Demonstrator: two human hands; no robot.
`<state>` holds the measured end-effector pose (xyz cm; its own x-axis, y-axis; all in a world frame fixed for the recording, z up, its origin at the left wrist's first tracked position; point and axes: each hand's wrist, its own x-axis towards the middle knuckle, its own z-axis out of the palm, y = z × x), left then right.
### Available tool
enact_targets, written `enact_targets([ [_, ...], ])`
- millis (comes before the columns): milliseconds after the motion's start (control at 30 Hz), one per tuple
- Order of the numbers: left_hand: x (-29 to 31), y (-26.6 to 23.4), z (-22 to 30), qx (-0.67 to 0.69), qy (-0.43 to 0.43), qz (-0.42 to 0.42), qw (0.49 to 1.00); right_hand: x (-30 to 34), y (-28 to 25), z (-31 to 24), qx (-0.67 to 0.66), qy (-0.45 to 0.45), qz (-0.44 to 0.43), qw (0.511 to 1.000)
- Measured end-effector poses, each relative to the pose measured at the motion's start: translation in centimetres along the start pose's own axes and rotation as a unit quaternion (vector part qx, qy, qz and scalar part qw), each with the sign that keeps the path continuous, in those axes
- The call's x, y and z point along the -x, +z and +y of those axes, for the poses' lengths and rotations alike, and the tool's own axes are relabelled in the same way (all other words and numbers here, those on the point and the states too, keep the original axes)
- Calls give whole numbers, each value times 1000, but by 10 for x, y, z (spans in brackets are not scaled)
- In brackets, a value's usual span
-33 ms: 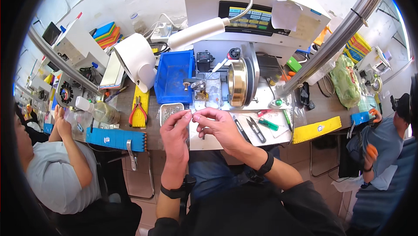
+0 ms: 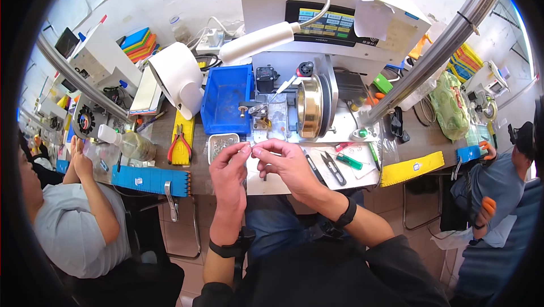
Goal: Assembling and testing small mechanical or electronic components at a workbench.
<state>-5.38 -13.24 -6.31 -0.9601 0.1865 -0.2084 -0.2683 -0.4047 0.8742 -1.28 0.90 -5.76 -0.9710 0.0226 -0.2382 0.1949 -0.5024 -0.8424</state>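
Observation:
My left hand (image 2: 229,170) and my right hand (image 2: 286,165) meet above the front edge of the bench, both closed in a pinch. Their fingertips come together on something too small to make out. Just beyond my left fingers is a small white tray (image 2: 222,143) of tiny parts, partly covered by that hand. Past my fingertips stands a winding machine with a brass-coloured wheel (image 2: 309,107) and a small metal fixture (image 2: 259,115). Beside my right hand, black thread snips (image 2: 334,169) and a green cutter-like tool (image 2: 349,161) lie on white paper.
A blue bin (image 2: 228,100) sits left of the machine. Red-handled pliers (image 2: 179,147) rest on a yellow strip, near a plastic bottle (image 2: 133,145). A white lamp (image 2: 258,43) hangs over the bench, and a metal post (image 2: 419,63) rises at right. Co-workers sit on both sides.
My hands keep almost the same pose, fingertips still together. At the right, the co-worker's orange-tipped hand has shifted slightly downward.

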Motion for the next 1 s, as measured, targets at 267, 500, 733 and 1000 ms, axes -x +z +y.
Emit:
enact_targets([
  [267,1,5,3,-43,10,-1,999,-4,-2,1,-7,-20,11,1000],
  [500,2,3,8,-65,38,16,997,-2,2,0,20,-39,33,998],
  [733,-2,-3,-7,-157,161,21,974,0,3,0,27,-37,38,998],
  [1000,-2,-2,-8,-245,265,55,931,-5,2,5,9,-58,86,995],
])
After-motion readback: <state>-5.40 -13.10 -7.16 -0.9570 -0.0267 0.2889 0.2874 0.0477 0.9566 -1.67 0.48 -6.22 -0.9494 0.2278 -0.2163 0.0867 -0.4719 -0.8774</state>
